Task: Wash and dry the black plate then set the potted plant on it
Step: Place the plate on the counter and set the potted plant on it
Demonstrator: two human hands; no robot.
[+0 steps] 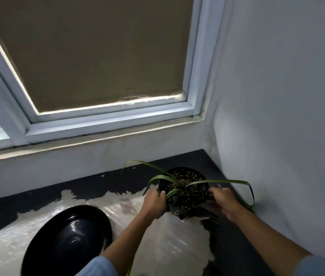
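Fingers: left hand (156, 200) and right hand (225, 200) grasp potted plant (183, 186) by its rim.
Plant: counter's far right corner.
Black plate (67, 239): near edge, bare, apparently washed.
Left: setting plant on plate.

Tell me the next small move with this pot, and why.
Probably lift the pot and carry it left and toward you to the plate. Both the left hand and right hand already hold its rim, and the plate lies bare and glossy on the plastic sheet.
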